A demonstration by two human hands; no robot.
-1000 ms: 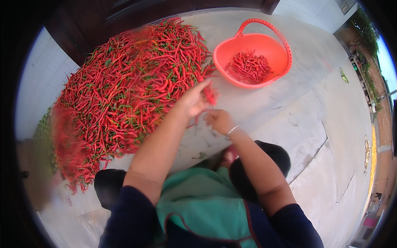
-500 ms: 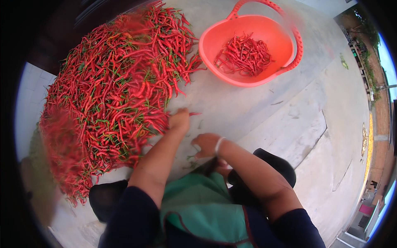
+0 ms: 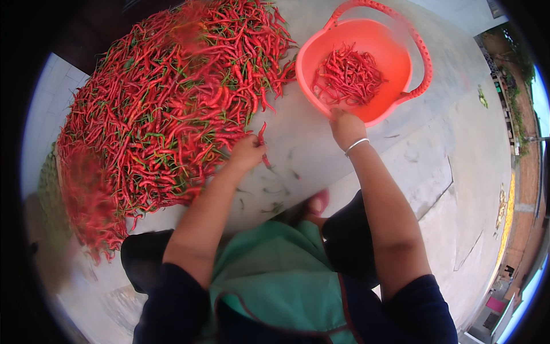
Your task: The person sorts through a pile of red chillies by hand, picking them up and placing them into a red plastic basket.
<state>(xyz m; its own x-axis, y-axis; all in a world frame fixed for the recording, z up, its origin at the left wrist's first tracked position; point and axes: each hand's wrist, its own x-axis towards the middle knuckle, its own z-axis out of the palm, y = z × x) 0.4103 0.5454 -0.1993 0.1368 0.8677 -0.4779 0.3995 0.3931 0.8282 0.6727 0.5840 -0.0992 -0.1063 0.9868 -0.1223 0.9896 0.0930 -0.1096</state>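
Observation:
A large heap of red chili peppers [image 3: 166, 109] with green stems lies on the left. At its right edge my left hand [image 3: 246, 153] is closed on a chili pepper [image 3: 262, 134], whose red tip points up past the fingers. Another red piece with a green stem shows below the same fingers. My right hand [image 3: 347, 129], with a silver bangle on the wrist, is at the near rim of an orange-red plastic basket [image 3: 395, 86]. Its fingertips overlap the rim, and their grip is unclear. Inside the basket sits a small pile of red chilies [image 3: 349, 74].
Loose green stems [image 3: 274, 207] are scattered on the grey concrete floor [image 3: 412, 155] before me. My knees [image 3: 349, 235] and green apron [image 3: 275, 252] fill the lower middle. A crack runs across the floor at right.
My right hand has gone from near my lap up and forward to the basket's rim. My left hand stays by the heap's edge, now with a chili pointing upward. The view has shifted slightly.

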